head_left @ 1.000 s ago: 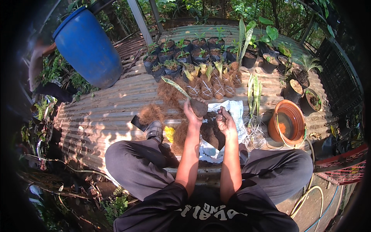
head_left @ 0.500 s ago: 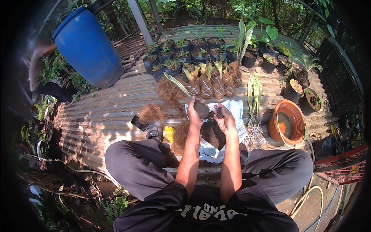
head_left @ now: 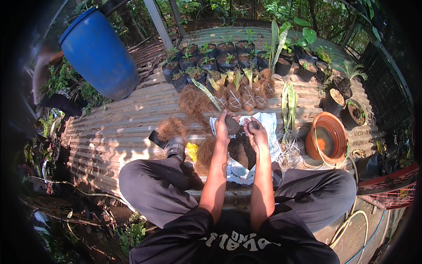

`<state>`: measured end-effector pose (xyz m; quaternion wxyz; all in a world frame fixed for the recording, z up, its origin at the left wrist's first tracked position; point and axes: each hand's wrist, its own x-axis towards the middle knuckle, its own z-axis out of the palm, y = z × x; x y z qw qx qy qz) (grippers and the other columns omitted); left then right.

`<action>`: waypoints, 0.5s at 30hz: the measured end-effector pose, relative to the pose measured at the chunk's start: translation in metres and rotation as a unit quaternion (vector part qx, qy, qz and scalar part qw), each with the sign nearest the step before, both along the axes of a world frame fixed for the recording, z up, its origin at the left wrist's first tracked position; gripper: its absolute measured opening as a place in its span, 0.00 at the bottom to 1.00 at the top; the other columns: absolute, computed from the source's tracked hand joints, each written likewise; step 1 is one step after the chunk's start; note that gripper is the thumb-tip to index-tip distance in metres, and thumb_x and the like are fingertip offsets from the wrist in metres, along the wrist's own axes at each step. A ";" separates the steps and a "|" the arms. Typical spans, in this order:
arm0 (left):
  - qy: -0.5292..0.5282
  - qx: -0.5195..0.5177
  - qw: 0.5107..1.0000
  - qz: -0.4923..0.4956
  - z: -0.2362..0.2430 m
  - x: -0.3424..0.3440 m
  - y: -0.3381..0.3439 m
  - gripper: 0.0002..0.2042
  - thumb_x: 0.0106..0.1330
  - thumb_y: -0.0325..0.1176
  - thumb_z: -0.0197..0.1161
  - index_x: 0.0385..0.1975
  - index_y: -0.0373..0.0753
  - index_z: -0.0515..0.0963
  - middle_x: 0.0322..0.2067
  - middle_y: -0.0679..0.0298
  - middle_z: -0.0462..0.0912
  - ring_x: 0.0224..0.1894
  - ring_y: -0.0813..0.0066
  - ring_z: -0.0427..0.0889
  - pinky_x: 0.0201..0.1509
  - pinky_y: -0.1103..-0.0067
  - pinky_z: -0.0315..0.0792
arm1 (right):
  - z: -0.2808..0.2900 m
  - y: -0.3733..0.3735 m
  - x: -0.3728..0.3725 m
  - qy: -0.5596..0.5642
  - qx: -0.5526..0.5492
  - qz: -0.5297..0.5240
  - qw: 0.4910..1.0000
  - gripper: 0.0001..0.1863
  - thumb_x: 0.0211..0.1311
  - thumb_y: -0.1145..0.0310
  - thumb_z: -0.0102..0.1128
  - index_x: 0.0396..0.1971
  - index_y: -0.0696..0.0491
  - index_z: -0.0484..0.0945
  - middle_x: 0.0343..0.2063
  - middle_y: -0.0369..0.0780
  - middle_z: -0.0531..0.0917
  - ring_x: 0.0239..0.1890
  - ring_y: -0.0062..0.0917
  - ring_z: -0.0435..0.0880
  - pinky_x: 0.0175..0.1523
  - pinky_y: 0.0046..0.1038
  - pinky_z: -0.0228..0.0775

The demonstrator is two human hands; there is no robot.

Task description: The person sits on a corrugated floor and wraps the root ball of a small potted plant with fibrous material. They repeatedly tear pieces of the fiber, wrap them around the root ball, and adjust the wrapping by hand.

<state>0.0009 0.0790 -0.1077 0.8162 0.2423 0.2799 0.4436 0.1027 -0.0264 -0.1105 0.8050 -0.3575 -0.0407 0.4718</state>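
Note:
My left hand (head_left: 221, 130) is closed around a dark soil ball (head_left: 232, 126) packed at the base of a snake plant leaf (head_left: 205, 93). The variegated leaf slants up and to the left from the ball. Close beside it, my right hand (head_left: 258, 135) is cupped with its fingers curled on a small clump of soil (head_left: 253, 126). Below both hands lies a heap of dark soil (head_left: 241, 153) on a white sack (head_left: 269, 119). Loose brown coconut fibre (head_left: 205, 156) sits left of the sack.
Fibre-wrapped, string-tied plants (head_left: 248, 97) stand ahead, with several black-bagged seedlings (head_left: 226, 62) behind. To the right lie bare-root snake plants (head_left: 289, 105) and an orange-brown basin of water (head_left: 327, 140). A blue barrel (head_left: 100, 55) stands far left; a red crate (head_left: 391, 187) is at right.
The leaf has tilted a little more upright as my left hand turned the soil ball. The fingers of my right hand have curled further over their clump.

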 end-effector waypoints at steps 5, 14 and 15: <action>0.034 0.027 0.998 -0.041 0.001 0.001 -0.003 0.18 0.70 0.44 0.57 0.45 0.33 0.67 0.46 0.47 0.80 0.45 0.50 0.83 0.44 0.61 0.82 | 0.003 0.000 -0.006 -0.117 -0.083 -0.008 0.990 0.18 0.70 0.75 0.52 0.57 0.62 0.66 0.45 0.47 0.81 0.41 0.29 0.83 0.51 0.28 0.79; 0.046 0.130 0.989 -0.061 -0.004 0.009 -0.015 0.21 0.74 0.48 0.53 0.50 0.33 0.74 0.49 0.53 0.80 0.51 0.69 0.79 0.54 0.77 0.73 | 0.017 0.018 -0.036 -0.547 -0.156 -0.042 0.821 0.27 0.71 0.57 0.50 0.61 0.63 0.69 0.60 0.54 0.73 0.64 0.44 0.71 0.66 0.36 0.62; 0.086 0.154 0.982 -0.067 -0.007 0.010 -0.015 0.22 0.73 0.49 0.53 0.51 0.34 0.73 0.49 0.54 0.80 0.51 0.71 0.78 0.55 0.77 0.72 | 0.016 0.018 -0.038 -0.557 -0.162 -0.042 0.813 0.26 0.73 0.57 0.47 0.61 0.61 0.69 0.59 0.53 0.74 0.64 0.44 0.71 0.66 0.35 0.62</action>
